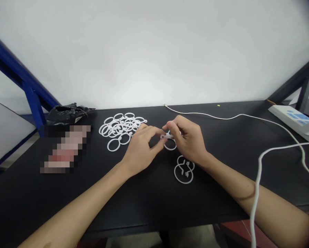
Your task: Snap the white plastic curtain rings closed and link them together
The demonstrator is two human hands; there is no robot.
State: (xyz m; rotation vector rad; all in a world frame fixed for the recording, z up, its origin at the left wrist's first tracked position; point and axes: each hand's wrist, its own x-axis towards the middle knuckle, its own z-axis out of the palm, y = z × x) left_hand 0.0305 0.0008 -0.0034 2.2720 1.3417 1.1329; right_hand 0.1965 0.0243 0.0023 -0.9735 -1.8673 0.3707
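Observation:
My left hand (pixel 141 148) and my right hand (pixel 189 137) meet at the middle of the black table (pixel 144 199). Both pinch the same white plastic ring (pixel 169 142), fingers closed on its clasp end, and the ring's loop hangs between them just above the tabletop. A heap of several white rings (pixel 120 128) lies just left of my left hand. Closer to me, under my right wrist, two or three more white rings (pixel 183 170) lie together on the table.
A black plastic bag (pixel 66 113) sits at the back left, with a blurred-out patch (pixel 65 148) in front of it. A white cable (pixel 258 179) runs across the right side toward a white box (pixel 295 120). Blue frame struts (pixel 27 86) stand at left.

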